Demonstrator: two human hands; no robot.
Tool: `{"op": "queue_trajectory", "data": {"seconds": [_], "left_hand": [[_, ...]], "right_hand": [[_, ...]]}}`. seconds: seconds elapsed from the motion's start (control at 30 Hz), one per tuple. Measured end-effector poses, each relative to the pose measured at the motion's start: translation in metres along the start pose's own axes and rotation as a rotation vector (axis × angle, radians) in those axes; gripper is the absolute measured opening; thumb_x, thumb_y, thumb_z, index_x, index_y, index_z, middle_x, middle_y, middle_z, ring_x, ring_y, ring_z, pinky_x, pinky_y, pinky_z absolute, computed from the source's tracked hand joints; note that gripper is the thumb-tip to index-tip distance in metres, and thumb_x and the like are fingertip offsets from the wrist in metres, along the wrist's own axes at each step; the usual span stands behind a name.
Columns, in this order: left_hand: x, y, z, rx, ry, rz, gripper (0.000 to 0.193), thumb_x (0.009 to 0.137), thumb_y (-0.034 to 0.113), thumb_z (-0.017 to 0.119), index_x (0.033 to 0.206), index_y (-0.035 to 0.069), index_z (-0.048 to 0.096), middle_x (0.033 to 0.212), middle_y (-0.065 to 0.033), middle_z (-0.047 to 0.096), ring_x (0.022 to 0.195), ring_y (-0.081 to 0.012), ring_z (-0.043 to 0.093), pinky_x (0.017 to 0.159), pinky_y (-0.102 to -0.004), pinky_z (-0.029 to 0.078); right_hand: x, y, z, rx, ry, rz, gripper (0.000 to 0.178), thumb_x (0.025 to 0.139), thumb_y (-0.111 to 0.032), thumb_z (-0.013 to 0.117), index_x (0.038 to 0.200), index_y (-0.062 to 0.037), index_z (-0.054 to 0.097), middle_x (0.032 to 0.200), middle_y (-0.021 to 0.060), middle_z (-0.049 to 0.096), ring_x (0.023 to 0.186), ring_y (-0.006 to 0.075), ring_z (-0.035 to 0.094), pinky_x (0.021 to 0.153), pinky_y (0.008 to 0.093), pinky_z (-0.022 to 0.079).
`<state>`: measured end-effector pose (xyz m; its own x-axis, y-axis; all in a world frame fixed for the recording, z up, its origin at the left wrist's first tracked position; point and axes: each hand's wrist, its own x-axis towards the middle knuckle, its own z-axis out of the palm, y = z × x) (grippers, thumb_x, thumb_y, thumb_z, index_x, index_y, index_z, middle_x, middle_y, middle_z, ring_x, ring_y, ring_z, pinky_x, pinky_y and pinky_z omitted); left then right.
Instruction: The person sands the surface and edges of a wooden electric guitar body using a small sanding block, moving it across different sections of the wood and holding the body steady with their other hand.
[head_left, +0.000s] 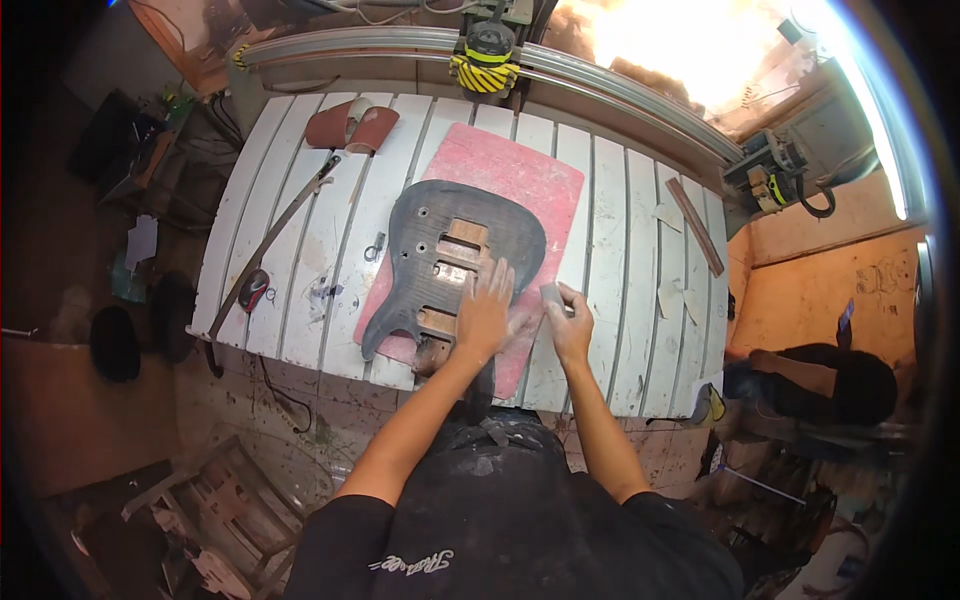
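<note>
A dark electric guitar body (pixel 410 240) with routed cavities of bare wood lies flat on a pink board (pixel 555 190). My left hand (pixel 485 315) rests on the body's lower right part, beside the cavities, its dusty fingers stretched out and its thumb apart. Just off the body's right edge, my right hand (pixel 570 325) pinches a small grey sanding block (pixel 550 294) over the side of the board. Pale dust covers the fingers of both hands.
The white slatted table (pixel 615 240) carries curled reddish sandpaper (pixel 372 130), a long thin bar (pixel 285 225), a red and black tape measure (pixel 253 290) and a brown wooden strip (pixel 695 226). A metal rail (pixel 600 72) crosses behind. Someone sits (pixel 830 380) at the right.
</note>
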<state>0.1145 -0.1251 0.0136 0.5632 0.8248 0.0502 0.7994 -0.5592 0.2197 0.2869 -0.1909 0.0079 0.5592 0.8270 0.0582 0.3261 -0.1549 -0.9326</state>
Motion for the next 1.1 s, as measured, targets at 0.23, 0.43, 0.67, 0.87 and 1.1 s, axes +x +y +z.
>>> {"op": "queue_trajectory", "data": {"seconds": [0.23,0.43,0.67,0.87,1.1], "left_hand": [[-0.071,0.015,0.009,-0.042,-0.082,0.210,0.091,0.097,0.062,0.058,0.161,0.000,0.041,0.172,-0.0179,0.036,0.162,-0.0318,0.026,0.131,-0.0534,0.016],[-0.133,0.011,-0.003,-0.147,-0.111,0.260,0.091,0.096,0.061,0.063,0.159,-0.002,0.043,0.169,-0.0178,0.040,0.161,-0.0309,0.027,0.131,-0.0518,0.018],[-0.176,0.004,-0.025,-0.144,-0.199,0.364,0.087,0.093,0.050,0.071,0.157,-0.002,0.045,0.167,-0.0182,0.042,0.158,-0.0319,0.033,0.129,-0.0531,0.025],[-0.205,0.036,-0.032,-0.170,-0.241,0.119,0.082,0.092,0.040,0.075,0.156,-0.001,0.046,0.167,-0.0191,0.041,0.157,-0.0337,0.035,0.128,-0.0543,0.028],[-0.227,0.072,0.008,-0.220,0.086,-0.243,0.083,0.092,0.031,0.078,0.160,0.000,0.041,0.164,-0.0254,0.042,0.149,-0.0394,0.043,0.120,-0.0525,0.038]], "right_hand": [[-0.031,0.004,-0.023,0.137,0.042,0.134,0.034,0.093,-0.009,0.075,0.125,0.0020,0.071,0.114,0.0102,0.074,0.102,0.0158,0.068,0.089,0.0324,0.055],[-0.044,-0.007,-0.022,0.259,0.017,0.194,0.029,0.098,-0.009,0.071,0.123,0.0043,0.068,0.112,0.0093,0.073,0.100,0.0144,0.067,0.090,0.0302,0.053],[-0.046,-0.014,-0.033,0.456,-0.070,0.429,0.031,0.100,-0.017,0.069,0.124,0.0024,0.068,0.111,0.0077,0.072,0.100,0.0142,0.066,0.093,0.0286,0.051],[-0.061,0.000,-0.078,0.564,-0.125,0.547,0.035,0.100,-0.022,0.069,0.127,-0.0005,0.067,0.107,0.0057,0.072,0.091,0.0116,0.066,0.081,0.0269,0.053],[-0.075,0.040,-0.148,0.482,-0.105,0.569,0.034,0.099,-0.017,0.067,0.127,0.0020,0.067,0.103,0.0060,0.072,0.088,0.0122,0.067,0.078,0.0269,0.054]]}}
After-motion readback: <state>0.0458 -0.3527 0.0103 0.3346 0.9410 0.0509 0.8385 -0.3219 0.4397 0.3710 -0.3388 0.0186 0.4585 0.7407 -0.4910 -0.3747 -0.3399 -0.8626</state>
